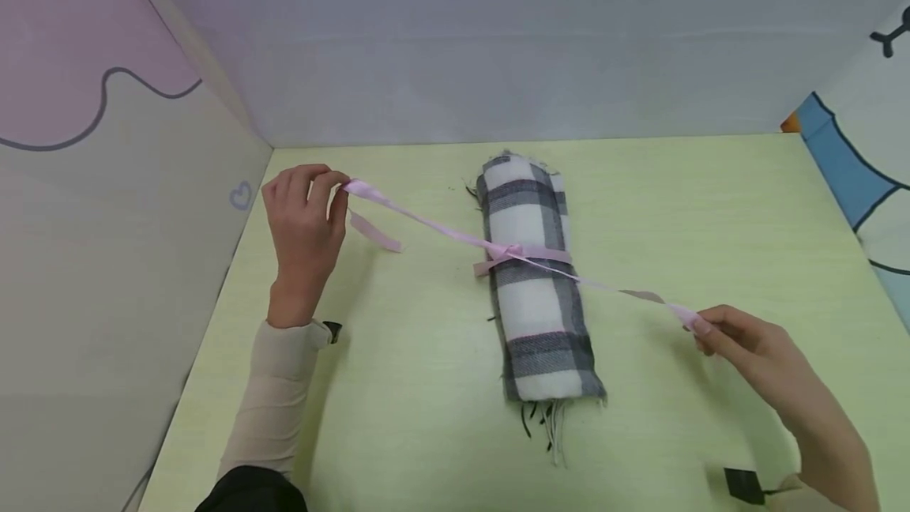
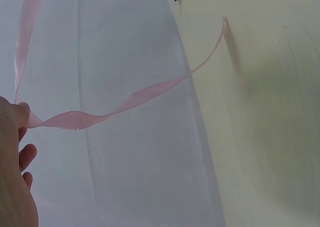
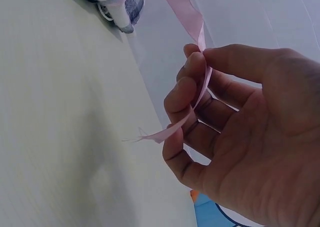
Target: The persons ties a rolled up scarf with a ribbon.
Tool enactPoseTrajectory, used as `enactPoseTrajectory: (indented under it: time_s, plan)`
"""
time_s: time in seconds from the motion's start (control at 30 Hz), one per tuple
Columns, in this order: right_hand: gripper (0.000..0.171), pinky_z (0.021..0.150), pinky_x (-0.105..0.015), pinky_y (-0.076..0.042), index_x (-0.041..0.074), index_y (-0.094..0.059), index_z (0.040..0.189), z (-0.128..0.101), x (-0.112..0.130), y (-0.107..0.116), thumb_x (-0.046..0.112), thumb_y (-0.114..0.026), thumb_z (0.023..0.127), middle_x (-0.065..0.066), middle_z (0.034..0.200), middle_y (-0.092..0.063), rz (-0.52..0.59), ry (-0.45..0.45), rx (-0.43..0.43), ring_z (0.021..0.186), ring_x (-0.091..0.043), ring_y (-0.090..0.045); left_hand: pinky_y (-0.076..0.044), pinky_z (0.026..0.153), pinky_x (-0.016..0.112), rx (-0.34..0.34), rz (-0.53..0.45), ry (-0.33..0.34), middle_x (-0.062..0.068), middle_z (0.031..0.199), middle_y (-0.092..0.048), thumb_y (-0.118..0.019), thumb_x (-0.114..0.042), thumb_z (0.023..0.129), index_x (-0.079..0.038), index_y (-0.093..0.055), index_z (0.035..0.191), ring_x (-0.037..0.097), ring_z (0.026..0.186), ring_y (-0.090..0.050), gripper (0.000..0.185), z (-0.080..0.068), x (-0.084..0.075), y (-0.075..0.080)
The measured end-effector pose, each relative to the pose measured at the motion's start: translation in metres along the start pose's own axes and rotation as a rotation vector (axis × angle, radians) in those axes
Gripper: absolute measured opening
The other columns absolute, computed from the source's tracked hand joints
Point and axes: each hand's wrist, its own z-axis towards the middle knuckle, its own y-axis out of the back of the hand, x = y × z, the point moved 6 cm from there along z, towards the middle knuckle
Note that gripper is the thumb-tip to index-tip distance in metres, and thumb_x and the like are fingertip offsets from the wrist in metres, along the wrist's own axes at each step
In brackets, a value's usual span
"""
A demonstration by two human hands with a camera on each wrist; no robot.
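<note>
A rolled grey-and-white plaid scarf (image 1: 535, 303) lies lengthwise on the table, fringe towards the near edge. Round its middle runs a pink ribbon (image 1: 542, 253), crossed or knotted on top. My left hand (image 1: 304, 216) pinches one end of the ribbon up and to the left of the scarf; a loose tail hangs past the fingers, as the left wrist view shows. Low on the right, my right hand (image 1: 755, 350) pinches the other end between thumb and fingers. In the right wrist view a short frayed tail (image 3: 162, 134) lies across the curled fingers. Both lengths look stretched between scarf and hands.
The pale yellow-green table (image 1: 419, 354) ends at a plain bluish-grey backdrop (image 1: 526, 62). Printed panels flank it, a light wall (image 1: 128, 259) on the left and a blue-and-white one (image 1: 846, 156) on the right. A black object (image 1: 252, 488) shows at the lower left.
</note>
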Motion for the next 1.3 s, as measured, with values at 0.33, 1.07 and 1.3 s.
enactPoseTrajectory:
  time_s: [0.33,1.07,1.3]
  plan:
    - [0.025,0.068,-0.022,-0.042,0.001,-0.064,0.117,-0.008,-0.011,0.019,0.023,-0.054,0.110,0.006,0.089,-0.062,0.023,-0.010,-0.063,0.084,-0.008,-0.054,-0.041,0.092,0.056,0.009,0.008,0.049,0.020,0.104,-0.068,-0.070,-0.001,0.097,0.000,-0.072,0.100,0.042,0.102,-0.062,0.004,-0.006,0.012,0.007]
    - [0.014,0.069,-0.009,-0.038,0.015,-0.069,0.110,-0.015,-0.029,0.063,0.024,-0.058,0.108,0.020,0.086,-0.061,0.030,-0.061,-0.235,0.081,0.001,-0.052,-0.038,0.091,0.058,0.031,0.031,0.084,0.022,0.103,-0.066,-0.071,-0.002,0.097,0.001,-0.071,0.098,0.043,0.099,-0.060,0.003,-0.023,0.034,0.021]
    - [0.014,0.068,-0.009,-0.036,0.018,-0.065,0.108,-0.003,-0.037,0.071,0.027,-0.055,0.109,0.030,0.086,-0.057,-0.061,-0.065,-0.315,0.082,0.009,-0.049,-0.038,0.091,0.059,0.074,0.058,0.077,0.022,0.105,-0.067,-0.072,-0.005,0.098,0.001,-0.072,0.098,0.044,0.100,-0.060,0.006,-0.033,0.043,0.024]
